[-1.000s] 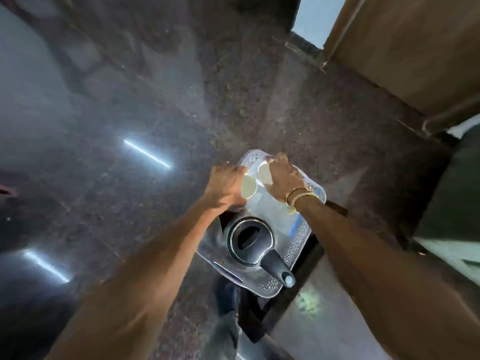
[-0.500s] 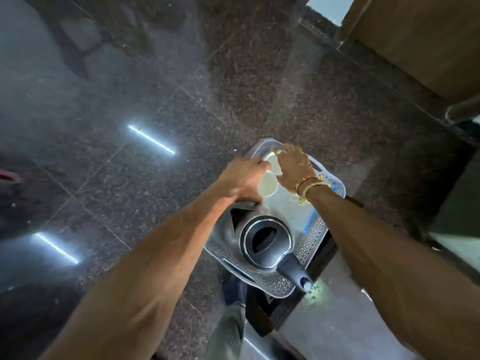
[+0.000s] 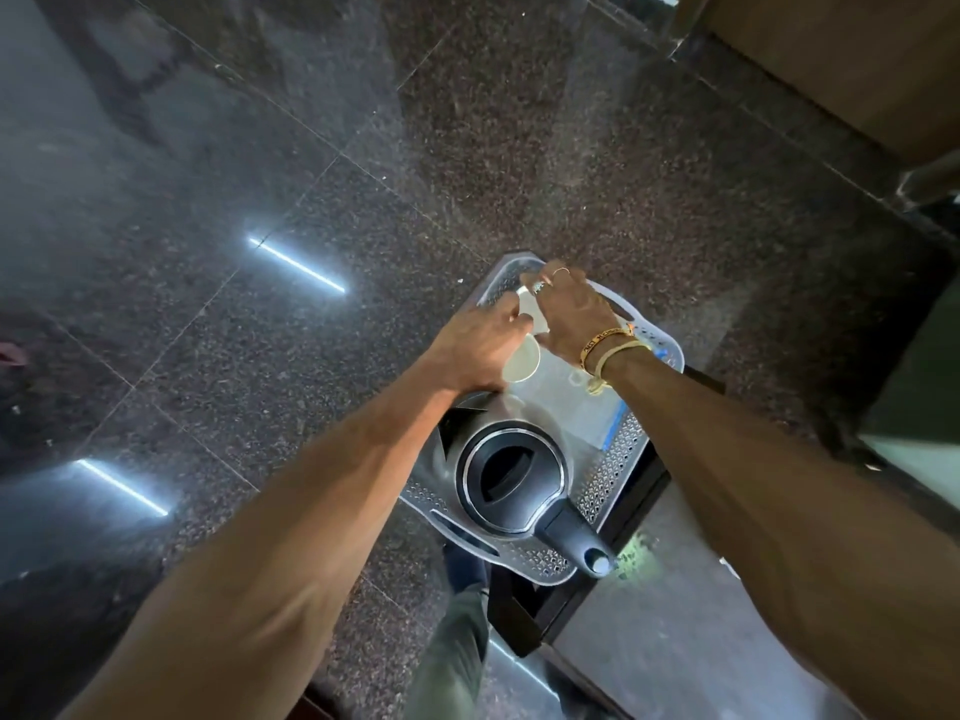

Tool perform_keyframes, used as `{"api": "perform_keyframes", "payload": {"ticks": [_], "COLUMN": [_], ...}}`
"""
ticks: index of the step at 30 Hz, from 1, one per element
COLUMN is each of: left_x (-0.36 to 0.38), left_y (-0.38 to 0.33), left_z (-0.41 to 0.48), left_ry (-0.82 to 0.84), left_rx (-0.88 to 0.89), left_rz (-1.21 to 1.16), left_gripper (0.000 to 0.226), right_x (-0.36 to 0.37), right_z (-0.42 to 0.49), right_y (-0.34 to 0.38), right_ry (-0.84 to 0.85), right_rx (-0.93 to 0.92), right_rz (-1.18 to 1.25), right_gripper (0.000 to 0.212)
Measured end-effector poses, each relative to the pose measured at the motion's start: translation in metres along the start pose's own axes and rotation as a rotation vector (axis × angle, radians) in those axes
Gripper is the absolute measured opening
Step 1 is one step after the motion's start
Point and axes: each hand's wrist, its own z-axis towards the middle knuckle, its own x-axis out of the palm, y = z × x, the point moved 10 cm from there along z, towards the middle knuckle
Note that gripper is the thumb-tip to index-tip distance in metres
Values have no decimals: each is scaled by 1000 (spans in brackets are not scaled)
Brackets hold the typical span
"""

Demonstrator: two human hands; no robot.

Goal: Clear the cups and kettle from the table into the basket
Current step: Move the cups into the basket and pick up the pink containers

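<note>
Left hand (image 3: 480, 345) grips a pale cup (image 3: 522, 363), right hand (image 3: 571, 314) a second cup (image 3: 535, 310), both over the perforated basket (image 3: 618, 449)'s free end beyond the kettle (image 3: 511, 478), likely for setting down

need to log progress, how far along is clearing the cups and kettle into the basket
Done: the black and steel kettle stands inside the pale grey perforated plastic basket. In hand: the left hand holds a cream cup, the right hand a white cup, both above the basket's far end. Left: setting those two down; whether more cups wait elsewhere is not visible.
</note>
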Motion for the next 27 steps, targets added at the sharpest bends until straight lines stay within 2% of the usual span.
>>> {"api": "perform_keyframes", "payload": {"ticks": [9, 12, 15, 19, 23, 27], "left_x": [6, -5, -21, -60, -105, -137], "left_y": [-7, -1, 3, -14, -60, -109], "left_z": [-1, -5, -14, -26, -42, -60], "left_ry": [54, 52, 45, -96, -319, -452], "left_rx": [38, -61, -139, -159, -121, -101], "left_rz": [154, 119, 104, 117, 122, 179], "left_gripper": [61, 53, 59, 67, 59, 66], "right_x": [-11, -17, -29, -59, -91, -114], "right_z": [-18, -37, -70, -119, -173, -233], "right_y": [1, -8, -24, -41, -52, -63], "right_ry": [14, -21, -78, -193, -293, -399], "right_rx": [7, 60, 152, 250, 321, 370], "right_rz": [-35, -33, -18, 35, 90, 106], "right_gripper": [67, 65, 64, 76, 88, 91]}}
